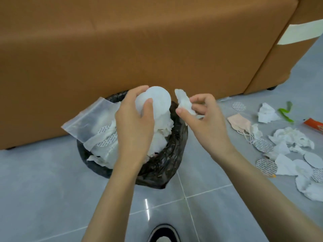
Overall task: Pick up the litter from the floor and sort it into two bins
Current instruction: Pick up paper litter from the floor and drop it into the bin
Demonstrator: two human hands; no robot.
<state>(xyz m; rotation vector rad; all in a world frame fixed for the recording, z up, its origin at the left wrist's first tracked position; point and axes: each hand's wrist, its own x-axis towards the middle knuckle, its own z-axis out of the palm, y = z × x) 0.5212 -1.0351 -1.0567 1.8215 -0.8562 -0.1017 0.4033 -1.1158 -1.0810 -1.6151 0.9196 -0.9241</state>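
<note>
One bin (167,159), black-lined, is in my view; the second I cannot see. Already in it: one clear zip bag (87,117), several tissues, and at least one printed seal.

The left hand (134,123) is over the bin, fingers curled round one white disc (160,100) with a tissue wad hanging below it. The right hand (201,116) is just beside it, thumb and fingers pinching one tissue scrap (183,102).

On the floor (52,189), right, well apart from the bin:
- pink mask (239,123), one
- printed seals (264,145), four by my count, one cut by the frame edge
- green strip (286,112), one
- crumpled tissues (290,138), too tangled to count
- plain disc (312,159), one
- orange wrapper (313,124), one

My judgement: the task is partly done, and the whole right-hand heap is left.
</note>
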